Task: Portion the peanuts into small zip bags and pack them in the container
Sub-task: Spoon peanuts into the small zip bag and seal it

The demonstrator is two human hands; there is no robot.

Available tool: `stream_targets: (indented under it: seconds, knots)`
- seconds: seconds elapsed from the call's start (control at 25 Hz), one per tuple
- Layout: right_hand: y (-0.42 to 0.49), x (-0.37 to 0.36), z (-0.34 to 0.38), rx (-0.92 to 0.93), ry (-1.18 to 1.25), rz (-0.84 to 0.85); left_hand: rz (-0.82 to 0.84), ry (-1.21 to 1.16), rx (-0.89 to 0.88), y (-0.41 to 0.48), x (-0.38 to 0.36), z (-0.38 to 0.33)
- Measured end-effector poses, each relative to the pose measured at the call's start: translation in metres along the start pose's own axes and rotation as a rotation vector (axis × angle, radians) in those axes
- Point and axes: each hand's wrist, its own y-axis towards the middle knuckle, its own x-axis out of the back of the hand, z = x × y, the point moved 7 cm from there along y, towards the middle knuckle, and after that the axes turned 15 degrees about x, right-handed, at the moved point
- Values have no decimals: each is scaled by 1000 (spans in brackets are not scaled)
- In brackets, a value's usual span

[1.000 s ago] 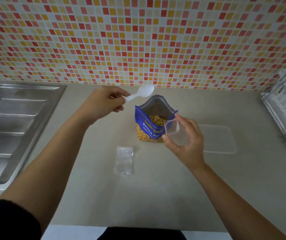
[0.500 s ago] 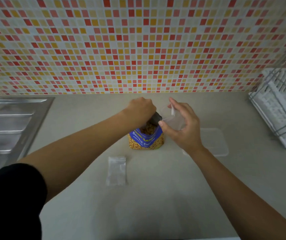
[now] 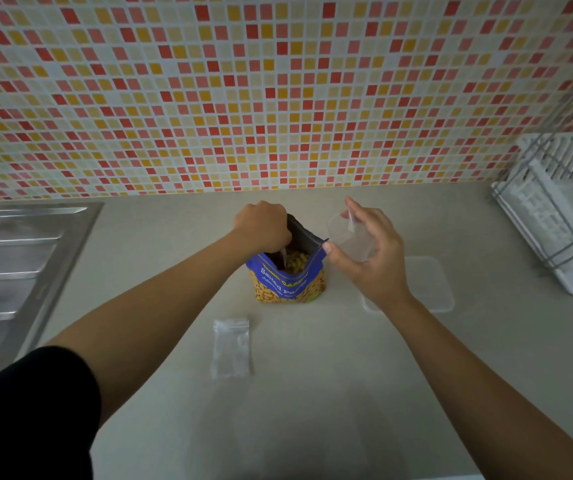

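Since a second ago the left hand [image 3: 260, 225] has dropped from above the peanut bag [image 3: 288, 285] into its open mouth, fist closed round the white spoon [image 3: 283, 255], of which only a sliver shows. The right hand [image 3: 371, 265], fingers curled, holds a small clear zip bag [image 3: 347, 237] open just right of the peanut bag's rim. A flat zip bag [image 3: 231, 348] lies nearer on the counter [image 3: 312, 410], and the clear container [image 3: 430, 282] sits to the right.

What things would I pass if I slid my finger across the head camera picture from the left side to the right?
steel sink → flat zip bag → peanut bag → open zip bag held up in the air → clear container → dish rack
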Motion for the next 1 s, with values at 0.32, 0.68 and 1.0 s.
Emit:
stream_targets:
  seconds: [0.32,0.68,1.0]
  knots:
    - [-5,-2,-1,-19,-11,54,83,-148,-21,10,-3,16]
    - [-3,-3,-1,-19,-40,117,127,-409,-20,-3,18,41]
    - [0,-7,0,-16,-32,148,28,-456,-9,-7,26,70]
